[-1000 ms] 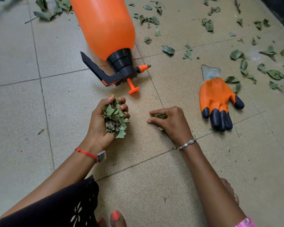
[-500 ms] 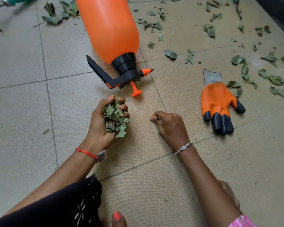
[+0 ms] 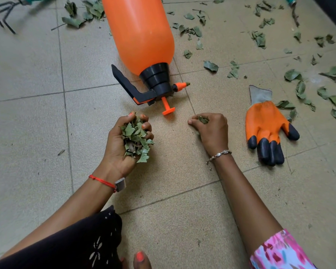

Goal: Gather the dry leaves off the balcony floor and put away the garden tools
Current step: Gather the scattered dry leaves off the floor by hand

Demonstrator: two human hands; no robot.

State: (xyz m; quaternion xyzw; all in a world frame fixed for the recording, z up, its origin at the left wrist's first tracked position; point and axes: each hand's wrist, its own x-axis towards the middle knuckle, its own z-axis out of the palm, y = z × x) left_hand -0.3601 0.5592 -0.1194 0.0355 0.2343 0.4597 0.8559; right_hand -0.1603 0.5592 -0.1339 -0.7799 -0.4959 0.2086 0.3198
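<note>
While left hand (image 3: 119, 150) cups a crumpled grey-green leaf wad (image 3: 135, 137) | right hand (image 3: 213, 133) pinches one leaf scrap (image 3: 203, 119)

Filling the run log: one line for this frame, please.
left hand: holds leaf bunch | right hand: pinches leaf | sprayer: lying on floor | glove: flat on floor

Left hand (image 3: 120, 144): orange-painted nails on the fingers (image 3: 131, 114); red thread bracelet (image 3: 101, 180) with a small silver tag (image 3: 120, 184) at the wrist. Right hand (image 3: 213, 133): silver chain bracelet (image 3: 219, 153); pink floral sleeve (image 3: 279, 253) with white and blue. Black garment (image 3: 76, 245), white motifs; orange toenail (image 3: 139, 256) beside the garment.
</note>
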